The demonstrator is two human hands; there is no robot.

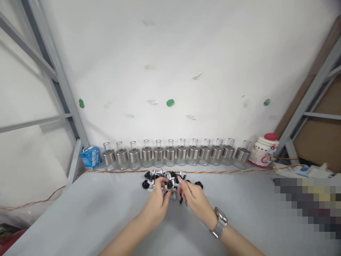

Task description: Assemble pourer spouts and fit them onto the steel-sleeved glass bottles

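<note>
In the middle of the grey table [106, 206], as seen from the head, a pile of small black, white and silver parts [167, 175] is spread out. Both hands are set at its near edge, one on each side. By the left hand [160, 197], a small black cap [169, 184] looks to be pinched, with the thumb on the near side and the first finger curled over from the left. By the right hand [193, 193], the pile is reached from the right, with the fingers bent; whether they are closed on a part cannot be told, as it is too small and blurred. The cap lies just to the left of the right fingertips, so it is close to both hands, but closest to the left one. Which way its long side points cannot be made out. Past the pile, a red and yellow cord [119, 171] is stretched from left to right. On the far side of the cord, a row of glass bottles [170, 153] is lined up by the wall [170, 71].
</note>
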